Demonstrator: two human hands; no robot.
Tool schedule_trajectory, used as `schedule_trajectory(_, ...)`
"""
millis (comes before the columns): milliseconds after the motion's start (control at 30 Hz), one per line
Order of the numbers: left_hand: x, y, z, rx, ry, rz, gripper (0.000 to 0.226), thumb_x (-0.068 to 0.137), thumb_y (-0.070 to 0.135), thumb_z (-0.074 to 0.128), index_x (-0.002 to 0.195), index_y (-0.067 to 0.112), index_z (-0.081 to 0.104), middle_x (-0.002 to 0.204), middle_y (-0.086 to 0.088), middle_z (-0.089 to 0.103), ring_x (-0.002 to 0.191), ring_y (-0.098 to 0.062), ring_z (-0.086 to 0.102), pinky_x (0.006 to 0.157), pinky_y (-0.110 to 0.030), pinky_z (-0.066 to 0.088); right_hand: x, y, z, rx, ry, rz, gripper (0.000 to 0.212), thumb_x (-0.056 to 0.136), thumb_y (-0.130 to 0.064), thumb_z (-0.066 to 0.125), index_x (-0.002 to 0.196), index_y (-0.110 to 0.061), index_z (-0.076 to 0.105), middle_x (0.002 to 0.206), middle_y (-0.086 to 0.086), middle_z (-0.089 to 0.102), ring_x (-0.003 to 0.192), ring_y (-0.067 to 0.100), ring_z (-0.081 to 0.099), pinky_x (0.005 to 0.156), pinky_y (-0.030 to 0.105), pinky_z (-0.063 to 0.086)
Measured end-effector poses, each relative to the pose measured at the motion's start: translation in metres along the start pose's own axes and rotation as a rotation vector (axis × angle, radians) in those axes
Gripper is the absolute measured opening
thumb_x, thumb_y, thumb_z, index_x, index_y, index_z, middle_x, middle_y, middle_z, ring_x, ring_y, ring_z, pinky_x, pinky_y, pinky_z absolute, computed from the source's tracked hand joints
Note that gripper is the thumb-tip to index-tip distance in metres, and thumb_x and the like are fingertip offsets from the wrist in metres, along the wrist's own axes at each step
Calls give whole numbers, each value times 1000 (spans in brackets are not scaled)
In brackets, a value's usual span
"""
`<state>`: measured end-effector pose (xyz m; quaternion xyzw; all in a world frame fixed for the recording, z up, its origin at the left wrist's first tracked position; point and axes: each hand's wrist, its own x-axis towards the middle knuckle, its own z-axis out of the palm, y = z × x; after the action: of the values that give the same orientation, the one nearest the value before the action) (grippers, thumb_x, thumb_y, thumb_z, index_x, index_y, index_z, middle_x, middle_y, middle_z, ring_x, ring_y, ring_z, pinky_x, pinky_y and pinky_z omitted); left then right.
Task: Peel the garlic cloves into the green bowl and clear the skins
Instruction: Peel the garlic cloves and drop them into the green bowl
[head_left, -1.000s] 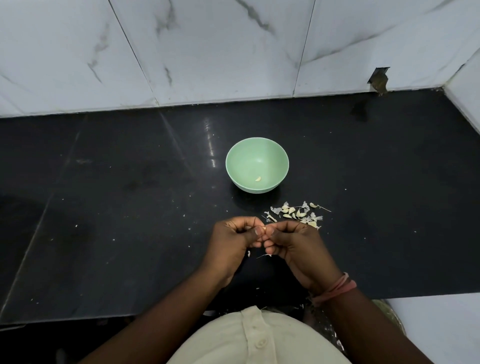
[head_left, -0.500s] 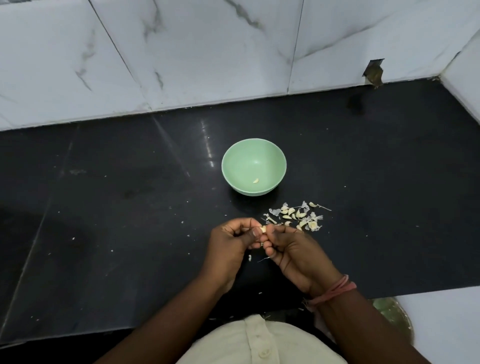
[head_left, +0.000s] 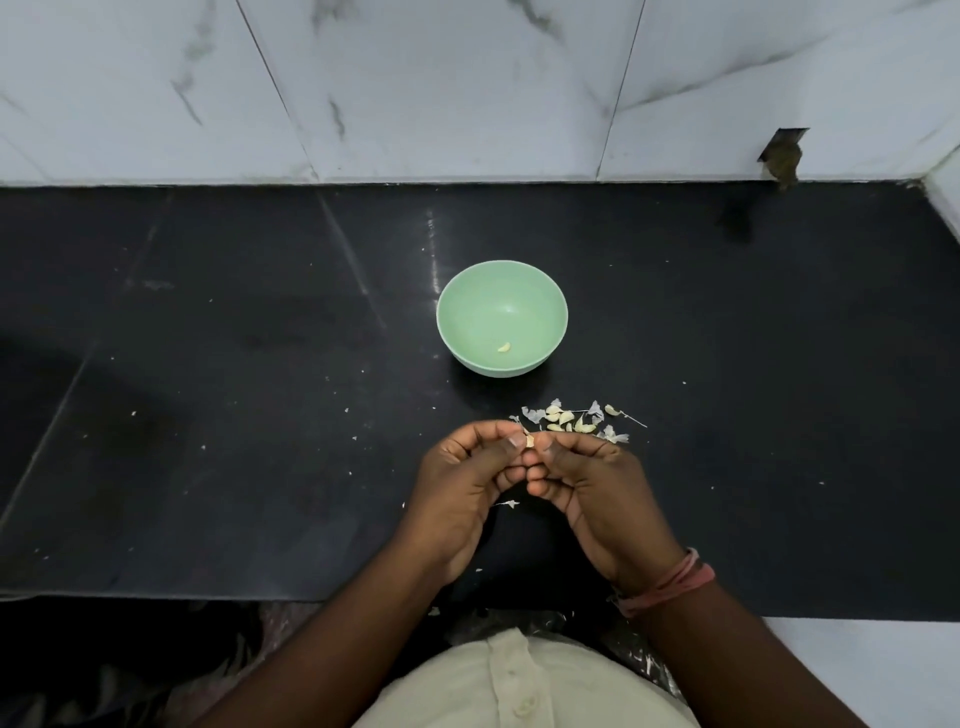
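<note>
Head view: I see the left hand (head_left: 462, 483) and right hand (head_left: 592, 483), fingers curled, pinching one garlic clove (head_left: 530, 441) above the bench (head_left: 208, 415), short of the green bowl (head_left: 550, 306); I judge a slipping clove could fall among the skins (head_left: 576, 421).

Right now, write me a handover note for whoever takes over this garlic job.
Hands: left hand and right hand meet over the counter, both pinching one garlic clove at the fingertips, mid-peel.
Things: green bowl stands just beyond the hands. A pile of cloves and skins lies between bowl and right hand.
Done: one peeled clove is in the bowl.
Left: finish this clove, drop it in the bowl, peel the rest of the pile, then clear the skins and the bits scattered on the counter.
</note>
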<state>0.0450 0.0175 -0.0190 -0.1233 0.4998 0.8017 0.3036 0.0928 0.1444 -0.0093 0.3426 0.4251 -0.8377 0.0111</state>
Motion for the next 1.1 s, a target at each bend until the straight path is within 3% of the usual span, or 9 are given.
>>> schedule_trajectory(200,0,14,-9,-13,13,-59,15,90,-5,62,102,0,70,89,-17,72,78,-18,70,75,-22,59,1,10,14,48,15,-22,11,94,0,63,86,3,71,69,13,68,55,15,62,54,21,55)
schedule_trajectory(467,1,18,-13,-108,-7,-153,23,79,0,70,102,2,73,90,-18,73,78,-18,72,75,-23,60,1,17,16,45,44,-97,9,96,-1,63,91,3,69,70,13,67,58,16,63,56,24,56)
schedule_trajectory(633,1,17,-19,-144,13,-160,21,87,-1,65,106,3,72,96,-16,74,87,-20,74,73,-25,61,3,20,10,-246,130,-220,11,92,7,65,97,0,72,83,12,73,72,19,70,64,25,59)
schedule_trajectory(800,2,16,-23,-122,29,-113,24,84,1,68,108,1,71,101,-22,73,90,-23,75,74,-26,61,1,17,12,-651,92,-404,16,92,-5,69,95,-18,78,87,-6,77,84,6,72,78,17,55)
schedule_trajectory(967,2,16,-25,-56,11,-16,29,76,2,71,105,0,71,94,-16,73,84,-18,73,73,-22,59,2,18,16,-718,48,-472,12,89,-11,74,94,-21,78,85,-6,77,81,8,72,78,23,56)
schedule_trajectory(1100,3,14,-28,-8,15,33,27,76,1,71,103,1,73,92,-11,73,84,-16,72,74,-21,57,1,17,19,-674,27,-410,10,91,-10,73,92,-19,79,80,-3,77,68,14,71,66,21,55)
